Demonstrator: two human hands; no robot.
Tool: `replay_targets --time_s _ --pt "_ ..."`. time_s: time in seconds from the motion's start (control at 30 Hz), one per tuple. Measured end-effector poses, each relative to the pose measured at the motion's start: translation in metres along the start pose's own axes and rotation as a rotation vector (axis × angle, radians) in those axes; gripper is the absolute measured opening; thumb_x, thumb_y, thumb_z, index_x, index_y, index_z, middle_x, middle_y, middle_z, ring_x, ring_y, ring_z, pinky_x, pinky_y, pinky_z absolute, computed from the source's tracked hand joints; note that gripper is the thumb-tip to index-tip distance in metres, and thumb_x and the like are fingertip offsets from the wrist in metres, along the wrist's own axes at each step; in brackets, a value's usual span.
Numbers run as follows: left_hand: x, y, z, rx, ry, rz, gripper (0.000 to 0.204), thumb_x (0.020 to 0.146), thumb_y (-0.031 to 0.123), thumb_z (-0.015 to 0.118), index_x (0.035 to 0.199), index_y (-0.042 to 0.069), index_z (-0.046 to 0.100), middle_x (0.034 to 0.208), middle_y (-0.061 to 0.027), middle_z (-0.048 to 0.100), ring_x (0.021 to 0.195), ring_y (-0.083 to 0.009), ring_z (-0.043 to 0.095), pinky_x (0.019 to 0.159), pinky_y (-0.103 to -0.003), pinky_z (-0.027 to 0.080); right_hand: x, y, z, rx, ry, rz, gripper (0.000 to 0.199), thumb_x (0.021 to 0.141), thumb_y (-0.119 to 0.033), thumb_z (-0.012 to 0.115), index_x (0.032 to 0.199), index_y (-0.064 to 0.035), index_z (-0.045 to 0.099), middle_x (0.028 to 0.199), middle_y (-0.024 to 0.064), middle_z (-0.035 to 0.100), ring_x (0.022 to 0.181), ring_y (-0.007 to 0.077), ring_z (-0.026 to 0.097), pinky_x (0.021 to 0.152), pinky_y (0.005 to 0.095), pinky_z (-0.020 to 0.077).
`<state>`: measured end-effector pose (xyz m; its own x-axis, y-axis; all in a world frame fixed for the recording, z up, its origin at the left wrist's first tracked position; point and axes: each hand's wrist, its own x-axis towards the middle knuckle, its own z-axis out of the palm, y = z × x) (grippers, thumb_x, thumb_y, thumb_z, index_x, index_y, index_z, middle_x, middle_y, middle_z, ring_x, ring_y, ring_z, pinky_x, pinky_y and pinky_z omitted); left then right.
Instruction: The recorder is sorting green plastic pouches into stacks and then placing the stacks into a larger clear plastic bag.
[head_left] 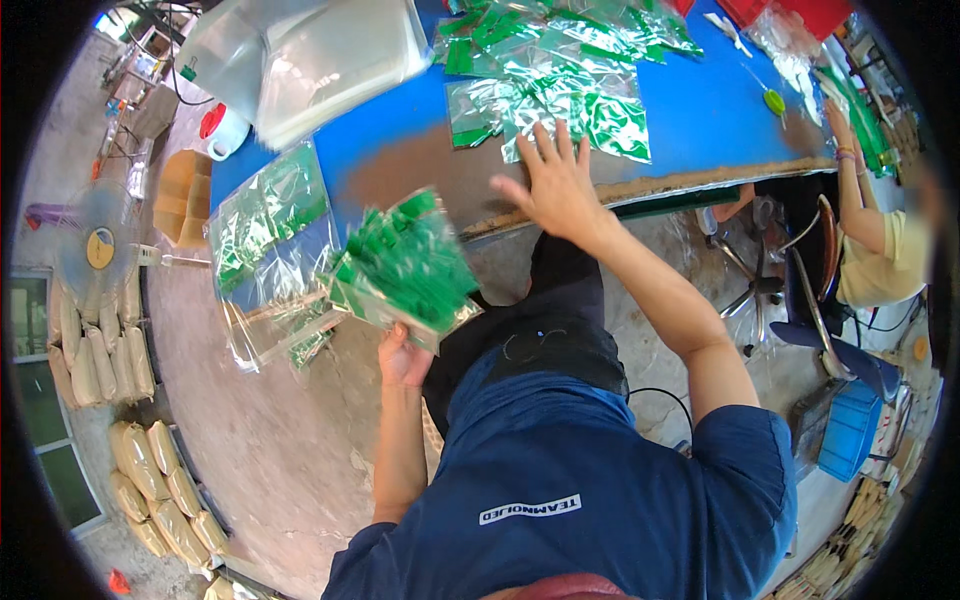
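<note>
My left hand [405,357] is closed on the lower edge of a fanned stack of clear plastic bags with green contents [415,262], held off the table's near edge. My right hand [560,188] is spread flat with its fingers apart, its fingertips at the near edge of a pile of similar green-filled bags [560,90]. Left of the held stack, more clear and green bags [270,235] lie at the table's left corner and hang over it. What exactly is inside the bags is too small to make out.
The blue table [690,110] has a worn brown front edge. A stack of clear plastic sheets [335,70] lies at its far left, beside a white mug with a red lid [225,132]. A fan [100,248] stands left. Another person [880,240] sits right, near a blue crate [850,430].
</note>
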<state>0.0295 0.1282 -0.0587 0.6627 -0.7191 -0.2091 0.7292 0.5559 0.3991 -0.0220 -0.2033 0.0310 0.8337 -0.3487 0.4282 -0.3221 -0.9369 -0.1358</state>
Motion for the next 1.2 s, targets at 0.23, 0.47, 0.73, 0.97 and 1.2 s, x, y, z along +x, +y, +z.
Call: replay_targets --time_s 0.23,0.47,0.73,0.97,1.2 --pt "0.013 -0.010 -0.002 -0.013 0.072 -0.060 0.056 0.081 0.015 0.079 0.131 0.005 0.055 0.127 -0.0081 0.064 0.124 -0.0257 0.056 0.110 -0.046 0.041 -0.023 -0.050 -0.007 0.692 -0.165 -0.389 0.037 0.093 -0.016 0.059 0.128 -0.0025 0.058 0.131 0.0198 0.059 0.125 0.0389 0.052 0.106 0.0469 0.0414" --pt "0.008 -0.005 0.015 -0.033 0.142 -0.049 0.055 0.083 0.012 0.078 0.132 0.005 0.055 0.128 -0.0077 0.063 0.122 -0.0253 0.057 0.110 -0.043 0.042 0.110 -0.005 0.055 -0.012 0.316 0.103 0.028 0.087 -0.025 0.067 0.099 -0.0004 0.068 0.099 0.0160 0.066 0.087 0.0320 0.063 0.072 0.0412 0.0526" --pt "-0.005 -0.001 0.030 -0.135 0.094 -0.061 0.050 0.084 0.010 0.075 0.130 0.003 0.055 0.125 -0.0087 0.064 0.119 -0.0261 0.059 0.108 -0.043 0.045 0.135 0.014 0.038 -0.204 -0.091 -0.162 0.010 0.082 -0.011 0.064 0.079 -0.0090 0.073 0.079 0.0123 0.073 0.074 0.0281 0.073 0.062 0.0408 0.0579" --pt "0.014 0.013 0.079 0.098 0.215 -0.124 0.056 0.089 0.011 0.067 0.139 -0.002 0.045 0.133 -0.0188 0.058 0.122 -0.0347 0.057 0.110 -0.049 0.042 0.119 -0.017 -0.092 0.545 0.441 -0.185 0.018 0.082 -0.003 0.062 0.100 -0.0038 0.065 0.099 0.0104 0.071 0.092 0.0340 0.068 0.079 0.0421 0.0544" --pt "0.026 0.018 0.084 0.064 -0.135 -0.125 0.092 0.084 0.065 0.059 0.151 0.009 0.031 0.149 -0.0104 0.043 0.136 -0.0271 0.044 0.113 -0.046 0.039 0.016 -0.075 -0.062 0.663 -0.194 -0.804 0.032 0.069 0.008 0.063 0.096 -0.0081 0.063 0.126 0.0060 0.064 0.133 0.0272 0.049 0.116 0.0555 0.0298"
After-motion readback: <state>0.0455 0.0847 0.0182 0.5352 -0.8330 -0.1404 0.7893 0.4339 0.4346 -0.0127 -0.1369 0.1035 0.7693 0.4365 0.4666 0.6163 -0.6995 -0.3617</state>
